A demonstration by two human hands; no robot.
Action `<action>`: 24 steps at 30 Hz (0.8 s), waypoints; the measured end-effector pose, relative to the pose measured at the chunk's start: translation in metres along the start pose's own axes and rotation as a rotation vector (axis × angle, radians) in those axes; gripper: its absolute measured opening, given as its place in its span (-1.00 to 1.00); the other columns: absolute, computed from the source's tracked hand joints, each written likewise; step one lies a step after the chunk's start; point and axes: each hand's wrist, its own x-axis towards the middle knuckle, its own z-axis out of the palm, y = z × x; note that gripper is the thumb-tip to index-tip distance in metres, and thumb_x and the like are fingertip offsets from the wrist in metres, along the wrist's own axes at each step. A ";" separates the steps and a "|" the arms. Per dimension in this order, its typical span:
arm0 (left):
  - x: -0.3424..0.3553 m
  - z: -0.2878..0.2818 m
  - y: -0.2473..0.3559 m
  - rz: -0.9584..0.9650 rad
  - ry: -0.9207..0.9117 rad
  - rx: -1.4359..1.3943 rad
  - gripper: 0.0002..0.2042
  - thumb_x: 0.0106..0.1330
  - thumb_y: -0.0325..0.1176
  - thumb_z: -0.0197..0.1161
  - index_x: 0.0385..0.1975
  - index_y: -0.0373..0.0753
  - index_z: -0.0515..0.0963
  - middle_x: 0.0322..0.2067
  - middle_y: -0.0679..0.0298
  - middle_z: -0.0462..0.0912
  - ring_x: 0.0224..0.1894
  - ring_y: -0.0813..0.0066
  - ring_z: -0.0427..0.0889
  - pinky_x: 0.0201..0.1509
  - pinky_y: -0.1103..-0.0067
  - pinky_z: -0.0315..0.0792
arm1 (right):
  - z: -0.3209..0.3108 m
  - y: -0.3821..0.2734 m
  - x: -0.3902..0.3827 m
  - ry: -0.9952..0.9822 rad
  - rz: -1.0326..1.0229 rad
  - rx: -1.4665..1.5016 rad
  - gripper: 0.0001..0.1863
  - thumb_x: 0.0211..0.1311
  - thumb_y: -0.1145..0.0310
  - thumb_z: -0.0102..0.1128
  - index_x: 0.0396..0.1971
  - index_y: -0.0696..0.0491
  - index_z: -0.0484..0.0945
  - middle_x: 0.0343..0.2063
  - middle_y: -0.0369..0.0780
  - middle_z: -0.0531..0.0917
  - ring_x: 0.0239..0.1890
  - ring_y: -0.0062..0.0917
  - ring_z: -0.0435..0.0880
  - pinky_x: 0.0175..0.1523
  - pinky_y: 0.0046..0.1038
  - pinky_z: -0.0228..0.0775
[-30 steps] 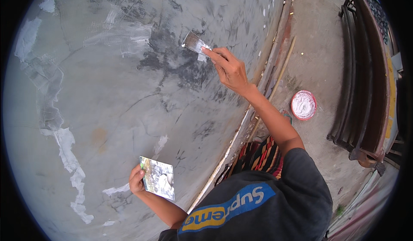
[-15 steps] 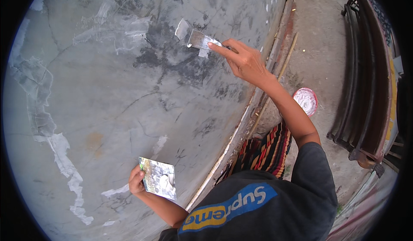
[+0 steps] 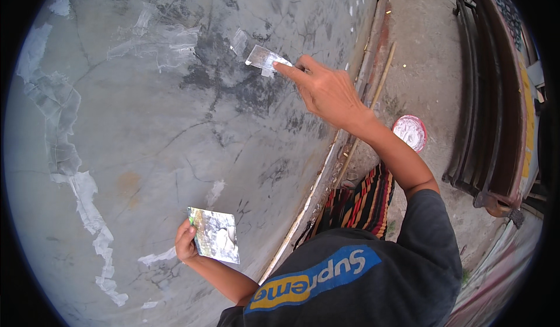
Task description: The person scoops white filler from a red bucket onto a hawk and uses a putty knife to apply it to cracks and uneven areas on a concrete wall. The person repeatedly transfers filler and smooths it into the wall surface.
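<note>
Pinching the scraper [image 3: 257,55] near its base, likely the best hold on something light and springy, the right hand [image 3: 329,88] keeps to the wall [image 3: 140,105]; the left hand [image 3: 186,242] clasps a plate's edge [image 3: 210,228].

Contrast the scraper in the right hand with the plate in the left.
The plate looks larger and nearly square; the scraper shows a smaller, narrower blade. The plate carries a lump of white paste; the scraper bears white smears. The left hand grips the plate's edge; the right hand lays a finger along the scraper. Both are flat, with white marks.
</note>
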 end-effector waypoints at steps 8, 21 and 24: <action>0.002 -0.005 -0.001 -0.019 -0.035 0.021 -0.53 0.19 -0.27 0.18 -0.05 -0.59 0.45 -0.19 -0.03 0.64 -0.19 0.27 0.64 -0.05 0.49 0.46 | 0.005 -0.004 0.013 0.053 -0.026 0.021 -0.49 0.06 0.56 0.17 0.08 -0.11 0.54 -0.47 -0.27 0.48 -0.58 -0.45 0.53 -0.58 -0.45 0.31; -0.001 -0.002 0.003 -0.031 -0.008 0.075 -0.56 0.17 -0.30 0.16 -0.09 -0.59 0.48 -0.22 -0.01 0.64 -0.20 0.29 0.62 -0.06 0.52 0.43 | 0.013 0.067 0.061 0.239 -0.320 -0.077 -0.41 0.11 0.56 0.19 0.13 -0.32 0.52 -0.37 -0.37 0.58 -0.51 -0.58 0.54 -0.56 -0.54 0.34; 0.000 0.003 0.005 -0.043 -0.040 0.056 -0.57 0.19 -0.30 0.13 -0.08 -0.59 0.48 -0.21 0.00 0.64 -0.20 0.30 0.62 -0.06 0.53 0.43 | 0.034 0.080 0.056 0.238 -0.325 -0.046 -0.41 0.12 0.52 0.19 0.15 -0.36 0.49 -0.37 -0.40 0.56 -0.49 -0.58 0.53 -0.59 -0.57 0.32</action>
